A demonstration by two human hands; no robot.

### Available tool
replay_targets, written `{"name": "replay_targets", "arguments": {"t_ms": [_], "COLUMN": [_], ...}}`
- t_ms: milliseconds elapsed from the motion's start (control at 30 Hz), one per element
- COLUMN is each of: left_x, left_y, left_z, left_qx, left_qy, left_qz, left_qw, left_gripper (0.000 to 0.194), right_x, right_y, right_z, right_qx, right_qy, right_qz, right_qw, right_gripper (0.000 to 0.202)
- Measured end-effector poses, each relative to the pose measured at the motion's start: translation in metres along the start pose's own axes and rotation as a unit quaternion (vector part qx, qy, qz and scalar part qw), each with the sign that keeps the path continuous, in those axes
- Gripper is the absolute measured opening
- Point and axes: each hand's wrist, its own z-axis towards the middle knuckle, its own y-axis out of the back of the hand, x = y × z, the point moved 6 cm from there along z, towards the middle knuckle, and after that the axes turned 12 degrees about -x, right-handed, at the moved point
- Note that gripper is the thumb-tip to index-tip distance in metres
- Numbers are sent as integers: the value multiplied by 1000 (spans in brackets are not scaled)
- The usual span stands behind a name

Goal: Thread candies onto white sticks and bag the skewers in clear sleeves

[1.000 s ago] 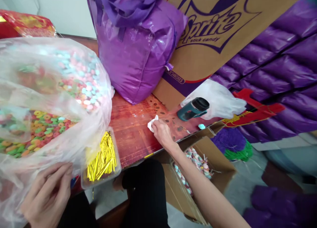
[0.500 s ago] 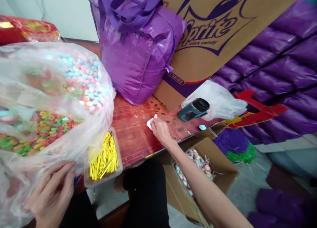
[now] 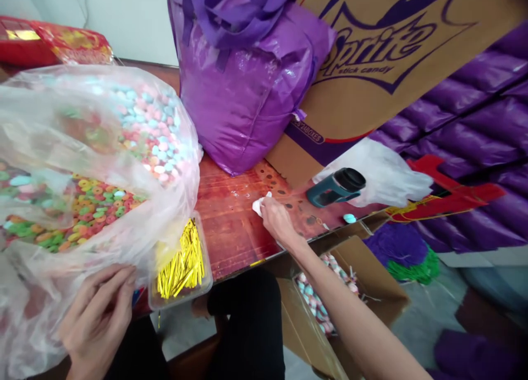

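Note:
My right hand (image 3: 275, 218) is closed on a crumpled white tissue (image 3: 259, 204), which it presses on the red patterned table (image 3: 231, 237). At the lower left, my left hand (image 3: 101, 314) has its fingers curled and pressed together beside a clear plastic bag (image 3: 181, 165) of colourful candies and cereal rings. What those fingers hold, if anything, cannot be made out. Between the hands, a clear tray (image 3: 209, 259) holds gold twist ties (image 3: 181, 264).
A purple bag (image 3: 243, 94) stands behind, near a big carton (image 3: 355, 99). Right of my right hand are a dark bottle (image 3: 336, 187), a white plastic bag (image 3: 383, 171) and a blue candy (image 3: 349, 218). An open box (image 3: 383, 286) with wrapped candies sits below the table edge.
The whole view has shifted, so things appear slightly farther right. My right hand still has the tissue on the table, and my left hand keeps nearly the same pose.

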Motion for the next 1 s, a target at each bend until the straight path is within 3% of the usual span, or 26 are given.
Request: {"name": "replay_targets", "arguments": {"t_ms": [133, 300, 433, 567, 700, 833, 1000], "left_x": [-1, -1, 1, 2, 0, -2, -1], "left_y": [-1, -1, 0, -1, -2, -2, -2], "left_z": [1, 0, 0, 0, 1, 2, 3], "left_qx": [3, 10, 2, -1, 9, 16, 18], "left_qy": [-8, -18, -15, -16, -10, 2, 12], "left_qz": [28, 12, -15, -23, -28, -16, -3], "left_qw": [1000, 1000, 1000, 1000, 1000, 1000, 1000], "left_gripper": [18, 21, 26, 27, 27, 23, 19], "right_x": [-10, -18, -26, -43, -52, -35, -19], "right_y": [-8, -27, -18, 1, 9, 3, -11], "right_z": [-1, 52, 80, 63, 29, 10, 20], "right_qx": [-3, -58, -93, -107, -117, -138, -134], "right_qy": [-15, -81, -105, -102, -109, -89, -69], "right_qz": [36, 94, 184, 248, 224, 168, 106], "right_qw": [999, 990, 973, 958, 961, 972, 983], "right_gripper": [17, 15, 18, 27, 22, 18, 22]}}
